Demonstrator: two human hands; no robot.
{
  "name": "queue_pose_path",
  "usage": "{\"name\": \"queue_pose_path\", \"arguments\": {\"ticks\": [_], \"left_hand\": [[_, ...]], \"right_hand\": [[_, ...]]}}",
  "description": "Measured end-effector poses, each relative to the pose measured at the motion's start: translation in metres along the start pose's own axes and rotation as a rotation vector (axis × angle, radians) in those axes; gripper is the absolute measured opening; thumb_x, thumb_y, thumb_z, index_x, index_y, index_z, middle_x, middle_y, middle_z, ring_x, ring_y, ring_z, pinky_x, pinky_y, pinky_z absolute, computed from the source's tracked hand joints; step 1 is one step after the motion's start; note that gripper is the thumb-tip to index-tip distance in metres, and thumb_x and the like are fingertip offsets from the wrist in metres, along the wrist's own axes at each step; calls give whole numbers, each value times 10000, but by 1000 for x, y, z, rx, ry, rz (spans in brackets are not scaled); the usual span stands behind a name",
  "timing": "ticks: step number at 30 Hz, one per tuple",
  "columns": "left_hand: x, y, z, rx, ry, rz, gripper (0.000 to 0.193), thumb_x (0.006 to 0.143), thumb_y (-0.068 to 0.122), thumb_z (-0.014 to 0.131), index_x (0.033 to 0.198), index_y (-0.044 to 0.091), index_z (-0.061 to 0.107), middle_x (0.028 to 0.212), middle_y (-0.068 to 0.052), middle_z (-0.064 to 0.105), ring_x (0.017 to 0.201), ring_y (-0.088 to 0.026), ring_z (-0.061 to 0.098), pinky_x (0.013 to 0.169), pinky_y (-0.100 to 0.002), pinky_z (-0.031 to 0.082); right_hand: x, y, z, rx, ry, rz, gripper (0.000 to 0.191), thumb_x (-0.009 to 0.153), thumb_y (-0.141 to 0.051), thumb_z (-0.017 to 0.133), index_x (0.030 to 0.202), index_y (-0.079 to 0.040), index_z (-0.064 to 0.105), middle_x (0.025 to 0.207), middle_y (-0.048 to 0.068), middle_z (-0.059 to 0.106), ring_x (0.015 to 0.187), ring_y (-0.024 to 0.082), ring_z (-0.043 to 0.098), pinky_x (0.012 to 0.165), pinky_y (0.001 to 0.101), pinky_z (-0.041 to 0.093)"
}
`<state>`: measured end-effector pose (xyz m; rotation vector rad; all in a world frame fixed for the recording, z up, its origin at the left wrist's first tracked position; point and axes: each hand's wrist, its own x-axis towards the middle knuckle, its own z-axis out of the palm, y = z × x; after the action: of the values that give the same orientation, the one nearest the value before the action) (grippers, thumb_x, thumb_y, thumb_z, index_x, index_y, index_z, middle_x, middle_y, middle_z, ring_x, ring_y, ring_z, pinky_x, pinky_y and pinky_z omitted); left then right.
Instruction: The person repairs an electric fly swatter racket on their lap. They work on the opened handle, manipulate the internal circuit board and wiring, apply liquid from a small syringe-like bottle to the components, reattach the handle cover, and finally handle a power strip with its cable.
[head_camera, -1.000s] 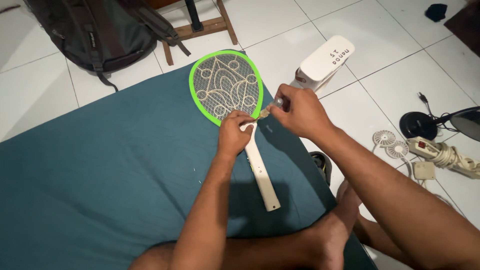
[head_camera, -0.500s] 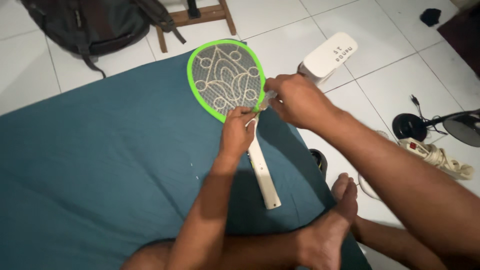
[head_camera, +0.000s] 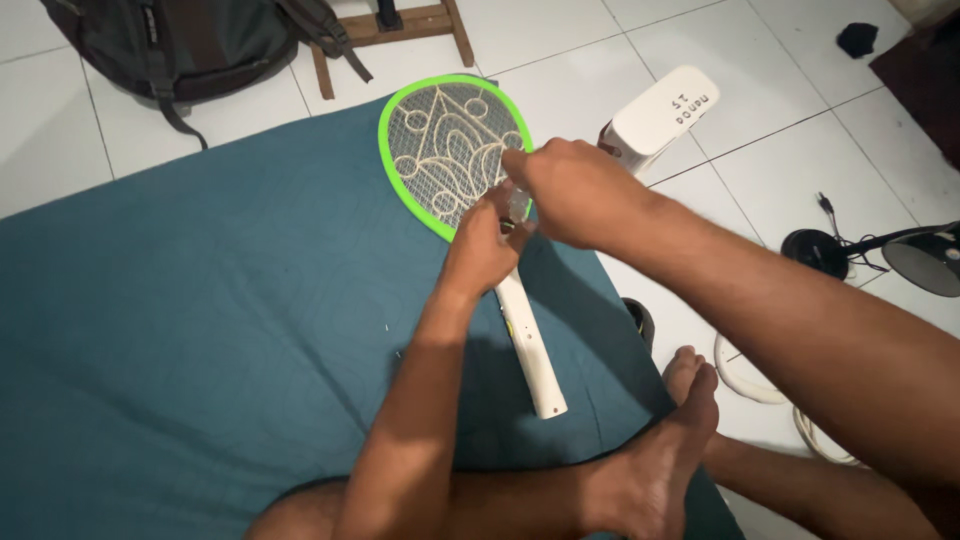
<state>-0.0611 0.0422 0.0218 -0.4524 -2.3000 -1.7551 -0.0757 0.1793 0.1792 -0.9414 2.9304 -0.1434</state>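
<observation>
White floor tiles (head_camera: 760, 150) surround a teal mattress (head_camera: 200, 330). On the mattress lies a green-rimmed electric racket (head_camera: 450, 150), its white handle pointing toward the person. Left hand (head_camera: 480, 250) grips the racket's neck. Right hand (head_camera: 570, 190) is closed, fingers pinching a small clear object at that neck.

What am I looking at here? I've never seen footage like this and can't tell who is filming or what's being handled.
The single view comes from a camera worn on a person's head, looking down at their own bare hands. They sit on a teal mattress on a white tiled floor. A racket-shaped electric swatter, green-rimmed with a white handle, lies on it. The left hand and right hand both grip it where the head meets the handle. A dark backpack and a desk lamp sit nearby.
</observation>
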Motion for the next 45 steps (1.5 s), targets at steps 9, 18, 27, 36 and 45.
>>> {"name": "queue_pose_path", "arguments": {"ticks": [9,18,27,36,45], "left_hand": [[10,24,-3,45,-33,-84,214,941,123,746,1129,36,693,925,-154,751,874,-319,757,781,-410,583],[12,33,3,47,100,-54,257,851,115,800,1079,39,711,890,-163,764,828,-284,775,771,-374,584],[13,41,3,-6,124,-59,299,793,99,788,1050,2,670,945,-171,760,882,-290,787,755,-378,601],[11,38,-10,-93,-38,-63,261,897,79,708,1151,28,676,954,-145,751,873,-301,756,783,-381,579],[8,25,2,1,-8,-57,233,946,101,711,1167,29,703,1022,-209,766,1035,-369,727,819,-420,566]], "right_hand": [[4,9,-15,-149,-64,5,444,745,-67,742,1176,-2,657,826,220,713,796,408,719,688,507,583],[10,10,6,-153,-50,264,440,1043,-446,672,902,-37,754,812,211,719,790,401,722,730,511,576],[4,12,7,-206,-99,273,462,1039,-456,657,917,-21,751,821,207,718,794,397,725,726,498,585],[-2,14,0,12,59,117,350,905,-347,666,984,-7,700,744,221,714,719,422,711,660,514,562],[0,4,3,37,103,-126,363,628,-50,735,977,39,695,809,219,721,756,435,707,619,518,562]]}}
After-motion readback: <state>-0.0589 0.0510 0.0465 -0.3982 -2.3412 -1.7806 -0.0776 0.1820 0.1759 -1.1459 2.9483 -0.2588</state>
